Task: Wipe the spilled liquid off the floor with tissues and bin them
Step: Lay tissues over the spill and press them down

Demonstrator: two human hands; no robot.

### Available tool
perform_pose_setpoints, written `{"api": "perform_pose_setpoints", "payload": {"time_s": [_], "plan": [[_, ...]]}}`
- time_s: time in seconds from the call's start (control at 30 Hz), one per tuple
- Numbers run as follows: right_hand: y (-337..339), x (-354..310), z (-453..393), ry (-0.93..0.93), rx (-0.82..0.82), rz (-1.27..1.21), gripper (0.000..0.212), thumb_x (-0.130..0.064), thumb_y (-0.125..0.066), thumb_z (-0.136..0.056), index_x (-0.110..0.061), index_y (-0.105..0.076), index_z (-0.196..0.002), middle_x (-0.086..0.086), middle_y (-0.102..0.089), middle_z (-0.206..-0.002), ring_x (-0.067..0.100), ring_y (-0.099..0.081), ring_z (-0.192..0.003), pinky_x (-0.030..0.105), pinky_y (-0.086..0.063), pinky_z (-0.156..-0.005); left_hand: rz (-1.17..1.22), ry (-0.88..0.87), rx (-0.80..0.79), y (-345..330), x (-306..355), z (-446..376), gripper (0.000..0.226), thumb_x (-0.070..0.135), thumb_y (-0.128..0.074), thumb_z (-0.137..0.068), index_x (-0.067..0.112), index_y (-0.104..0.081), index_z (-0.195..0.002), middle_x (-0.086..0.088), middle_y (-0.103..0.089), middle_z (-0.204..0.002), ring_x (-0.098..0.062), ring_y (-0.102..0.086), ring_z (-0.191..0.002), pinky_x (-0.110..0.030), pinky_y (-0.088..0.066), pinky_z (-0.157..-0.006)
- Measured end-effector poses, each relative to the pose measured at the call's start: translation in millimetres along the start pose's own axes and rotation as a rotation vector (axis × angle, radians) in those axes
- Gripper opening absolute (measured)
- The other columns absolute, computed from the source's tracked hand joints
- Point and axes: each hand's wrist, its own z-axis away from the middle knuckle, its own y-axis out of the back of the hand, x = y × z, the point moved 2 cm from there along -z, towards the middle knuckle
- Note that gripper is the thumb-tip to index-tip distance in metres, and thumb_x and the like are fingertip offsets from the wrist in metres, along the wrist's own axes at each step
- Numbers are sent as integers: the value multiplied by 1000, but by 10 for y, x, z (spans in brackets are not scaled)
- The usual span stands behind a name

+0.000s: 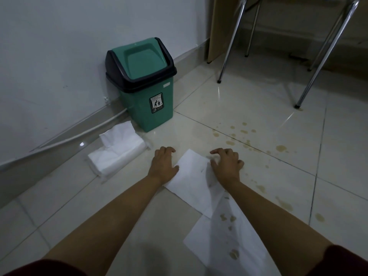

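Observation:
A white tissue (194, 176) lies flat on the tiled floor between my hands. My left hand (163, 163) presses on its left edge and my right hand (227, 163) presses on its right edge, fingers bent down onto the floor. A second tissue (229, 238) lies nearer to me, partly under my right forearm, with brown wet stains soaked into it. Brown drops of spilled liquid (280, 148) are scattered over the tiles to the right. A green bin (146, 92) with a black rim and swing lid stands against the wall, beyond my left hand.
An open pack of white tissues (117, 151) lies by the wall left of the bin. Chrome chair legs (318, 64) and a wooden panel (219, 28) stand at the back right. A thin cable runs along the skirting.

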Motion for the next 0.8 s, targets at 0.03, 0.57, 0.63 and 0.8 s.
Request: {"api": "perform_pose_setpoints", "payload": {"time_s": [0.03,0.57,0.63,0.8], "plan": [[-9,-20,40,30,13,-8,25,-24,-54,-91,-30,-58,-114,1,-50,-123,21,-39,-119,38,-24,-95,-13,-60,12,-3,26,13,56,23,-61,-87,11,-38,-137,-10,-41,-136,-26,-37,-126,-36,-36,-105],[-137,-168,314,104,-2,34,26,-19,-42,-95,-27,-52,-118,-2,-49,-125,17,-40,-121,36,-25,-100,-365,-293,-295,-736,231,254,65,48,-18,-100,21,14,-150,-1,19,-159,-16,17,-147,-42,10,-121],[-149,-188,310,112,2,34,24,-20,-43,-96,-28,-53,-117,-3,-50,-125,17,-41,-120,36,-25,-98,-375,-287,-316,-738,232,251,65,47,-18,-101,20,14,-150,-3,19,-159,-17,17,-147,-43,11,-120],[-188,-419,238,184,19,-19,26,-15,-44,-94,-26,-53,-116,-1,-51,-124,19,-42,-118,34,-24,-96,-244,-268,23,-416,76,212,63,45,-20,-101,22,10,-150,-1,16,-159,-16,15,-148,-37,12,-120]]}}
